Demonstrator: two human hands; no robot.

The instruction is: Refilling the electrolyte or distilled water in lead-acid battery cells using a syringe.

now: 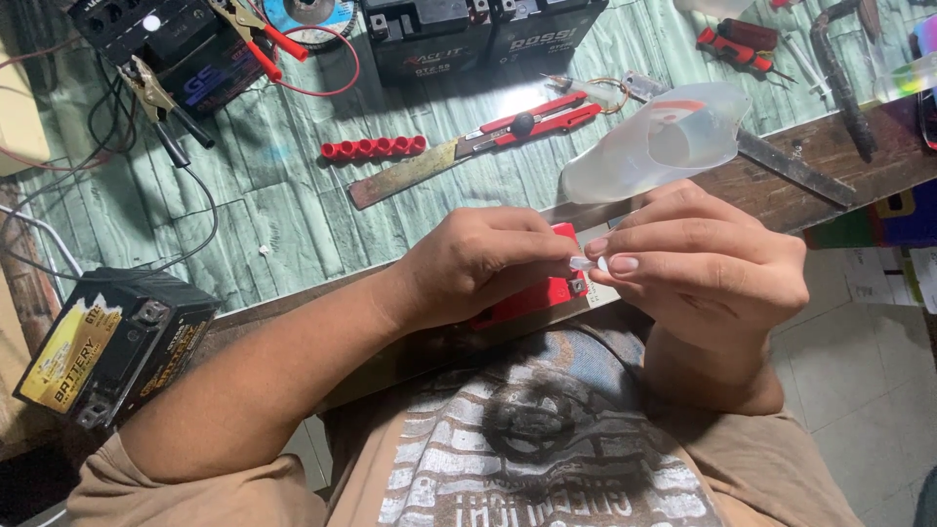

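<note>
My left hand [478, 263] and my right hand [698, 263] meet in front of my chest. Between their fingertips they pinch a small clear plastic piece [583, 263]. A red block-shaped thing [532, 298] shows just under my left hand's fingers; whether that hand grips it I cannot tell. A translucent plastic bottle [654, 146] lies on its side on the bench just beyond my right hand.
On the green-patterned bench [273, 224] lie a red strip of caps [374, 148], a red-handled cutter with a long blade [488, 132], clamps with red wires [264, 39] and black batteries [439, 34]. Another black battery [107, 346] sits at the near left edge.
</note>
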